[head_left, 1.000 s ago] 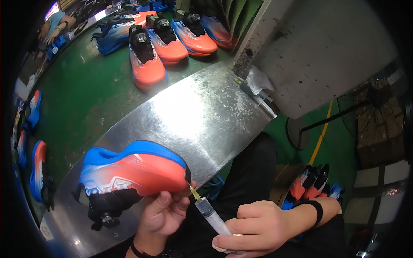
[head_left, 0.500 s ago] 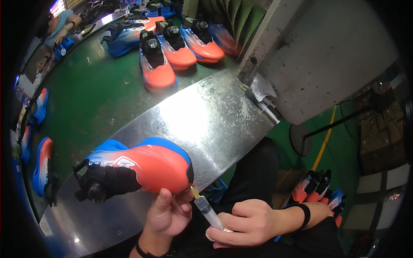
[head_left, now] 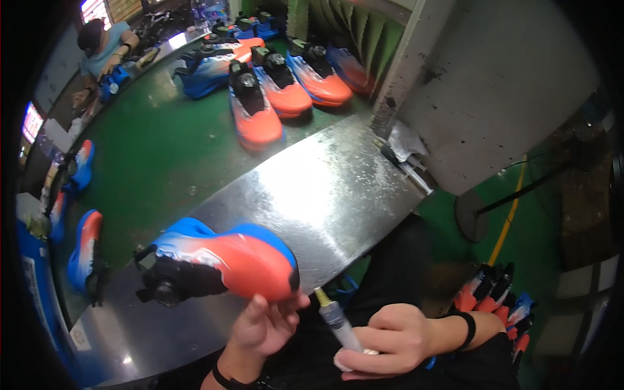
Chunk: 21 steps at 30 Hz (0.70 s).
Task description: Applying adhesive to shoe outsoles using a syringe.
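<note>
An orange and blue sneaker point(head_left: 257, 265) with a black tongue and a round dial lies tilted on a metal plate point(head_left: 214, 343), its toe toward the right. My left hand point(head_left: 263, 328) is at the toe, palm up, with thumb and curled fingers against its edge. My right hand point(head_left: 390, 341) is closed round a clear syringe point(head_left: 339, 324) with a yellow tip, holding pale contents. The syringe tip points up, a short way right of the toe and apart from it. Part of the plunger end is hidden by my fingers.
Several matching sneakers point(head_left: 257, 123) stand on the green table point(head_left: 149, 156) at the back, others along its left edge. A second syringe point(head_left: 416, 177) lies by the grey panel point(head_left: 500, 97). More shoes point(head_left: 484, 292) sit low at right. A person point(head_left: 107, 55) works at far left.
The syringe tip has drawn away from the sneaker's toe toward the right, still in my right hand. My left hand stays at the toe. The whole view has shifted slightly.
</note>
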Each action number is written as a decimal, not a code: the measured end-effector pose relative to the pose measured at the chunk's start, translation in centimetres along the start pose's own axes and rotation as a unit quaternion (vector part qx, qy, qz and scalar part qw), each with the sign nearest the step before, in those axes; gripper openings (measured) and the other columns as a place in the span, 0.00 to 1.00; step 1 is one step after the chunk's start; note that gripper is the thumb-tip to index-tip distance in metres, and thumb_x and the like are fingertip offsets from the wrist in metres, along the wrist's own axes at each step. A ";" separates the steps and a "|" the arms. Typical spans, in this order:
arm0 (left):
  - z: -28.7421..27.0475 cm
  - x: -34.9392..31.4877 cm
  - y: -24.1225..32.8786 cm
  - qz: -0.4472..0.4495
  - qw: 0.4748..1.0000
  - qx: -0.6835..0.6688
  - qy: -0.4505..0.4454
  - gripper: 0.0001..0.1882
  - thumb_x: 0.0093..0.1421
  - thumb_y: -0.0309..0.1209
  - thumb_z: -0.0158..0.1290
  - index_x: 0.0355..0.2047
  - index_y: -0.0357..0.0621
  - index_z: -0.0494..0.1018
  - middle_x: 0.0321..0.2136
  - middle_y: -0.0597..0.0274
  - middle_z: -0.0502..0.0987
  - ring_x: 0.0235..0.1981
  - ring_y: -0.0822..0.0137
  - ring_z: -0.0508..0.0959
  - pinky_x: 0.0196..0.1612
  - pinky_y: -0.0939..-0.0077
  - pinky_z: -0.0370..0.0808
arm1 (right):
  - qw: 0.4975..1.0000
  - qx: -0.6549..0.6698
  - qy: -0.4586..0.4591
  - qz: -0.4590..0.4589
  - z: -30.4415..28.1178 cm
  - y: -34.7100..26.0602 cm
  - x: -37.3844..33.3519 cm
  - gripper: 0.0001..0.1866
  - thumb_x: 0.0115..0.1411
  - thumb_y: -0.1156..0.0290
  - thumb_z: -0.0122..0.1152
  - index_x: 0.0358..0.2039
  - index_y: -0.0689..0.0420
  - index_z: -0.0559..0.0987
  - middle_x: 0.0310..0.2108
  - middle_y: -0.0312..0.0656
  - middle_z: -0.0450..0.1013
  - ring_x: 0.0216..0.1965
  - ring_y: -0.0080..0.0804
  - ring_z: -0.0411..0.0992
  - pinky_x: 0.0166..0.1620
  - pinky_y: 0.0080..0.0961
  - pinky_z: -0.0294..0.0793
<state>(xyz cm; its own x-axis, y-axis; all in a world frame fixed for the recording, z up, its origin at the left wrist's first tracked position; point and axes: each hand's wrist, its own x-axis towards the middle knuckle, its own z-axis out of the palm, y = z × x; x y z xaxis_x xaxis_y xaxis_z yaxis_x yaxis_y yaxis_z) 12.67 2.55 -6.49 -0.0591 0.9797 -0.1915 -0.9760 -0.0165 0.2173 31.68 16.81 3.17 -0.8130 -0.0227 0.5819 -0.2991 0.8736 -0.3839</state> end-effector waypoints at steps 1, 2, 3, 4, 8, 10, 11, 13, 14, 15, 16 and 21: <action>-0.1 -1.5 0.2 0.007 0.999 0.013 0.035 0.29 0.57 0.46 0.54 0.53 0.41 0.65 0.44 0.51 0.74 0.46 0.55 0.76 0.41 0.71 0.74 | 1.000 -0.015 0.025 -0.006 -0.4 0.4 -0.1 0.15 0.49 0.63 0.65 0.36 0.54 0.76 0.23 0.33 0.67 0.17 0.24 0.60 0.18 0.16 0.59; -0.3 -2.8 0.5 -0.015 1.000 0.007 -0.001 0.30 0.56 0.44 0.55 0.54 0.41 0.64 0.45 0.49 0.73 0.46 0.54 0.75 0.43 0.70 0.74 | 1.000 -0.021 0.020 0.005 -0.5 1.3 -0.1 0.16 0.47 0.63 0.67 0.36 0.54 0.76 0.24 0.34 0.68 0.19 0.26 0.61 0.20 0.18 0.61; -0.4 -4.4 0.8 -0.039 0.999 -0.004 -0.025 0.31 0.54 0.42 0.56 0.54 0.41 0.63 0.45 0.47 0.72 0.46 0.53 0.75 0.46 0.69 0.74 | 0.999 -0.028 0.023 0.029 -0.5 2.5 -0.1 0.19 0.45 0.63 0.68 0.38 0.53 0.75 0.27 0.35 0.68 0.22 0.30 0.63 0.24 0.21 0.64; -0.1 -6.4 1.0 -0.024 0.999 -0.009 0.024 0.32 0.53 0.41 0.56 0.55 0.40 0.61 0.46 0.47 0.72 0.47 0.54 0.75 0.48 0.67 0.73 | 0.998 -0.024 0.008 0.058 -0.5 4.0 -0.1 0.21 0.44 0.62 0.69 0.39 0.52 0.75 0.29 0.35 0.69 0.26 0.33 0.64 0.29 0.24 0.66; 1.1 -12.4 1.6 0.043 0.980 0.085 0.172 0.40 0.50 0.37 0.61 0.59 0.38 0.54 0.55 0.52 0.65 0.55 0.54 0.68 0.57 0.61 0.67 | 0.984 0.000 0.000 0.180 0.7 10.3 -0.4 0.30 0.42 0.59 0.69 0.48 0.47 0.71 0.37 0.33 0.70 0.43 0.41 0.63 0.51 0.34 0.60; 1.4 -13.1 2.2 0.100 0.939 0.250 0.214 0.37 0.49 0.37 0.62 0.56 0.41 0.58 0.53 0.53 0.67 0.54 0.57 0.69 0.56 0.65 0.68 | 0.980 -0.024 0.010 0.199 1.6 11.9 -0.7 0.32 0.42 0.58 0.69 0.50 0.46 0.70 0.39 0.33 0.70 0.45 0.41 0.63 0.52 0.37 0.59; 1.6 -12.6 2.7 0.099 0.938 0.257 0.210 0.37 0.49 0.37 0.62 0.56 0.41 0.58 0.53 0.53 0.67 0.54 0.57 0.69 0.56 0.65 0.68 | 0.976 -0.050 0.018 0.211 1.9 12.4 -0.8 0.34 0.43 0.57 0.68 0.52 0.44 0.68 0.41 0.33 0.69 0.48 0.42 0.62 0.53 0.39 0.58; 1.9 -10.3 4.0 0.104 0.924 0.301 0.214 0.38 0.48 0.37 0.62 0.56 0.41 0.57 0.54 0.53 0.66 0.54 0.59 0.68 0.54 0.66 0.70 | 0.969 -0.033 -0.016 0.244 2.2 12.6 -1.1 0.35 0.44 0.54 0.67 0.54 0.42 0.66 0.44 0.32 0.68 0.51 0.42 0.60 0.54 0.42 0.55; 2.4 -9.0 4.6 0.109 0.916 0.320 0.217 0.38 0.48 0.38 0.63 0.55 0.41 0.57 0.54 0.53 0.65 0.54 0.60 0.68 0.53 0.67 0.71 | 0.968 -0.036 -0.010 0.248 2.1 12.6 -1.2 0.35 0.45 0.53 0.66 0.54 0.42 0.66 0.44 0.32 0.69 0.51 0.43 0.60 0.55 0.41 0.54; 2.8 -7.0 5.4 0.151 0.918 0.326 0.170 0.25 0.52 0.32 0.60 0.48 0.38 0.65 0.46 0.52 0.73 0.46 0.63 0.75 0.44 0.71 0.75 | 0.969 -0.038 0.001 0.242 2.1 12.5 -1.1 0.34 0.45 0.52 0.66 0.54 0.42 0.66 0.44 0.33 0.69 0.51 0.43 0.60 0.55 0.41 0.54; 2.8 -3.8 6.7 0.164 0.896 0.392 0.131 0.35 0.52 0.38 0.57 0.55 0.34 0.58 0.49 0.48 0.70 0.50 0.56 0.73 0.55 0.63 0.69 | 0.969 -0.035 0.001 0.245 1.9 12.5 -1.1 0.35 0.46 0.51 0.65 0.55 0.42 0.66 0.45 0.32 0.69 0.50 0.44 0.60 0.54 0.41 0.54; 4.4 7.8 11.7 0.191 0.935 0.228 0.194 0.21 0.64 0.32 0.44 0.53 0.32 0.60 0.52 0.43 0.66 0.49 0.51 0.72 0.49 0.67 0.74 | 0.962 -0.041 -0.031 0.267 1.5 12.2 -0.2 0.33 0.45 0.51 0.65 0.53 0.44 0.69 0.42 0.33 0.72 0.47 0.42 0.62 0.53 0.37 0.56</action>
<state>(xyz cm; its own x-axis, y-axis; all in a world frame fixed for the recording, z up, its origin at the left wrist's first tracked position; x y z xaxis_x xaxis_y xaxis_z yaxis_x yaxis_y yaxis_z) 1.73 10.84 -1.24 -0.5433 0.7717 -0.3305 -0.6827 -0.1771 0.7090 27.45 26.80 -2.70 -0.8686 0.4137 0.2726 0.2076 0.8035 -0.5579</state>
